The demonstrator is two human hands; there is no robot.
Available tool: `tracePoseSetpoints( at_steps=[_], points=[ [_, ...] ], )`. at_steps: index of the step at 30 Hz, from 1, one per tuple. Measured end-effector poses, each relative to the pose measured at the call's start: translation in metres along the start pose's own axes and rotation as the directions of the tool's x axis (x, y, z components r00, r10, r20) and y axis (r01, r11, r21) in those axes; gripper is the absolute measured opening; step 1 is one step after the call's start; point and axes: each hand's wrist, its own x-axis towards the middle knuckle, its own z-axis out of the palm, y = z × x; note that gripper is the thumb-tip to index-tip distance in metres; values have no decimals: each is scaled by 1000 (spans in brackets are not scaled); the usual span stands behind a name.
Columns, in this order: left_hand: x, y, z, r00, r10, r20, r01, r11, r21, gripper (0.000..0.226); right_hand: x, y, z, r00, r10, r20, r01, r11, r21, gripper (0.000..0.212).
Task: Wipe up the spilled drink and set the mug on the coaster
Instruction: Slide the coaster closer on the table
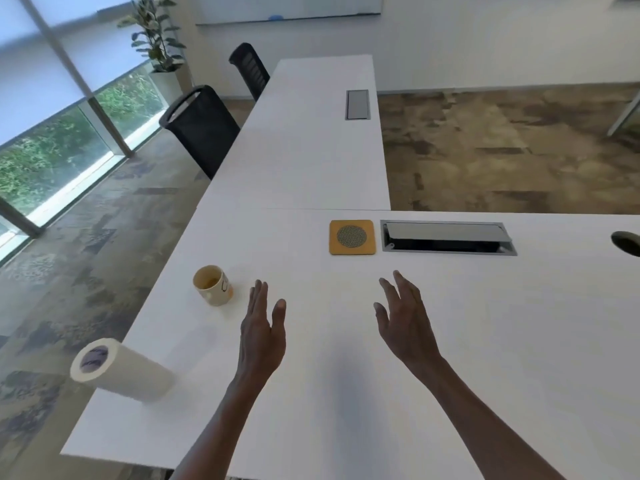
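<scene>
A cream mug (213,285) stands upright on the white table (346,410) near its left edge, with a little brownish liquid inside. A square yellow coaster (352,236) with a grey mesh centre lies farther back, to the mug's right. A roll of white paper towel (121,370) stands at the near left edge. My left hand (264,327) hovers open just right of the mug, not touching it. My right hand (405,318) is open above the table, in front of the coaster. I cannot make out any spilled liquid on the tabletop.
A grey cable hatch (446,236) sits open right of the coaster, and another hatch (357,104) lies on the far table wing. Two black chairs (201,128) stand along the left side. A dark round hole (628,242) shows at the right edge.
</scene>
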Motion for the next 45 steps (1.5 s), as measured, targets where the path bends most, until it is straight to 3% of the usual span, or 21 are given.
tracePoseSetpoints(
  at_steps=[10, 17, 23, 30, 39, 43, 45],
  points=[
    [84, -6, 65, 996, -79, 52, 80, 996, -24, 57, 83, 29, 43, 994, 63, 88, -69, 995, 67, 43],
    [152, -24, 120, 981, -156, 112, 160, 987, -23, 60, 150, 56, 90, 934, 298, 198, -341, 910, 235, 41],
    [203, -43, 169, 960, -198, 198, 204, 979, -14, 62, 194, 80, 133, 883, 376, 282, -448, 854, 264, 46],
    [249, -52, 213, 927, -267, 262, 282, 959, -21, 52, 230, 95, 169, 893, 365, 265, -420, 887, 193, 50],
    [268, -47, 238, 873, -294, 390, 340, 939, -52, 55, 251, 107, 194, 878, 392, 276, -439, 888, 137, 28],
    [270, -45, 243, 892, -264, 367, 305, 951, -57, 33, 251, 110, 201, 863, 424, 273, -478, 861, 175, 37],
    [270, -42, 243, 888, -261, 379, 310, 948, -74, 38, 251, 112, 203, 862, 432, 266, -488, 849, 203, 49]
  ],
)
